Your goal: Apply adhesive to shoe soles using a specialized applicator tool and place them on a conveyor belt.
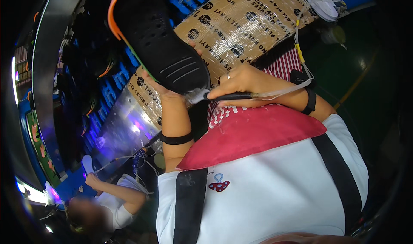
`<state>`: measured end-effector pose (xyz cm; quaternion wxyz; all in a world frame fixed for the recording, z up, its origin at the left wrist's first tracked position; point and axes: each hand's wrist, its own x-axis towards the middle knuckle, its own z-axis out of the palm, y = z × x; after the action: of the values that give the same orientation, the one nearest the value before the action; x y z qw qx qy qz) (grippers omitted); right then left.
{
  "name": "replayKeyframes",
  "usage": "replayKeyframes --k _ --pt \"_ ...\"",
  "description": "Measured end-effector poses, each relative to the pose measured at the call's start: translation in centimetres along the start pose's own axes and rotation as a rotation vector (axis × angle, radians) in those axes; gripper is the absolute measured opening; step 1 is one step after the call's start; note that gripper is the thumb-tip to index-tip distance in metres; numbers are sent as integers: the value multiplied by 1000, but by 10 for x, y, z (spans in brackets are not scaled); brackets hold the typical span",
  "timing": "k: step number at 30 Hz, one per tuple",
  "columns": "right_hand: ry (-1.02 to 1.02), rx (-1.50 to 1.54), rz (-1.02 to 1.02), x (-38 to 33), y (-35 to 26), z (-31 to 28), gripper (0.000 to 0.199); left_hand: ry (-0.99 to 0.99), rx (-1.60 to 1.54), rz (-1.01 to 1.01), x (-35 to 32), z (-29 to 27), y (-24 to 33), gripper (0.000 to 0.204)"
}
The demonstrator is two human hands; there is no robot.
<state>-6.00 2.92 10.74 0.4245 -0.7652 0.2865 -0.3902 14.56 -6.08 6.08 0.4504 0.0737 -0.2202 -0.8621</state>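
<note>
My left hand (161,87) supports a large black shoe sole (157,46) from beneath, thumb at one edge and fingertips showing past the other. An orange rim runs around the sole's far end, turning green along the left side; small holes and curved grooves mark its face. In my right hand (245,82) is a thin black-handled glue brush (230,96), pinched near its front. Its pale bristles (195,96) touch the near end of the sole. A clear tube (286,90) leads from the back of the handle past my right wrist.
Taped printed cardboard (234,24) covers the bench ahead. A white sole (320,1) lies at the far right. Along the left runs a line with blue holders (116,84) and dark soles. At lower left another person (116,196) holds a pale sole (87,164).
</note>
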Motion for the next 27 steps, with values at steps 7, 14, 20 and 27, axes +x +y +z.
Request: replayKeyframes --k 7,14,20,27 --pt "27 -14 24 3 1 -2 24 199 228 -99 7 -5 15 93" --pt "-50 80 -11 -1 -3 2 24 247 154 -197 11 -14 30 49" --pt "-96 -92 -41 1 2 2 24 223 158 -344 15 4 29 41" --pt "-47 -69 -38 7 -1 3 24 294 386 -526 25 23 31 39"
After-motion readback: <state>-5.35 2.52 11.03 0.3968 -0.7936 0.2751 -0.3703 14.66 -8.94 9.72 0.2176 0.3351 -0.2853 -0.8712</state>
